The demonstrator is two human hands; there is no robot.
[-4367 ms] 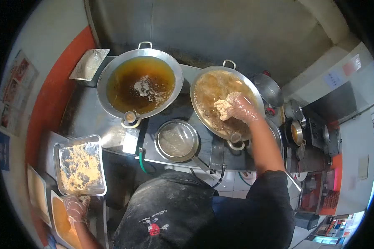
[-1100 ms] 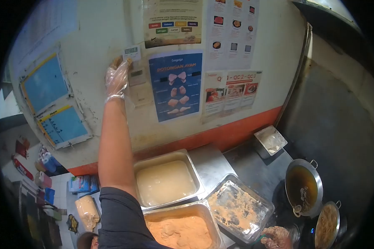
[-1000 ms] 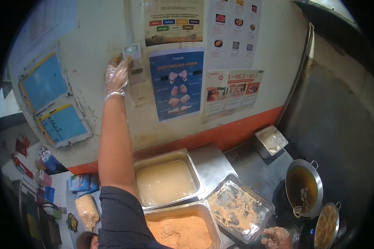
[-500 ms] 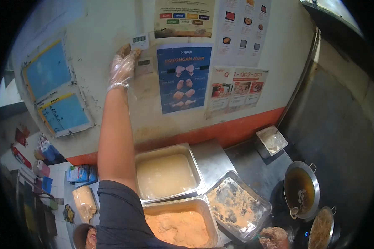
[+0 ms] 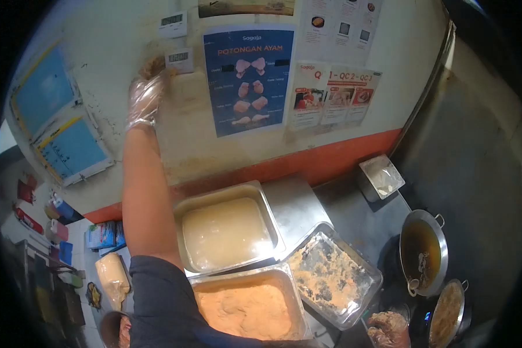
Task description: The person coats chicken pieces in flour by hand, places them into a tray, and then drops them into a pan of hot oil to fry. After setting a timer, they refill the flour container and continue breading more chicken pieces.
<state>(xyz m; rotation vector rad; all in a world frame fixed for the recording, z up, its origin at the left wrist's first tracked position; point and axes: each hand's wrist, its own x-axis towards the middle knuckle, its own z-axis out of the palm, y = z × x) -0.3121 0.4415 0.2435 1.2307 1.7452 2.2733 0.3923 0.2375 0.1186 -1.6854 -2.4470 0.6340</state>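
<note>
My left hand [image 5: 147,93], in a clear plastic glove with brown crumbs caked on the fingers, reaches up to the wall. Its fingertips are at the left edge of the lower white digital timer [image 5: 179,60], with fingers apart. A second white timer [image 5: 173,25] is mounted just above. At the bottom right, my right hand [image 5: 387,330] is partly in view, gloved and thickly coated with crumbs; how its fingers are set is hidden. It is near a crumb-dusted metal tray [image 5: 334,277].
Below my left arm stand a metal pan of pale liquid [image 5: 277,232] and a pan of orange flour [image 5: 243,307]. Two woks [image 5: 421,252] [image 5: 448,313] with oil are at right. A small metal container [image 5: 381,177] sits behind. A blue poster [image 5: 249,81] hangs on the wall.
My left hand has moved from the upper timer down to the lower one. The view has shifted, so the wall posters sit higher and further left. My right hand stays low at right.
</note>
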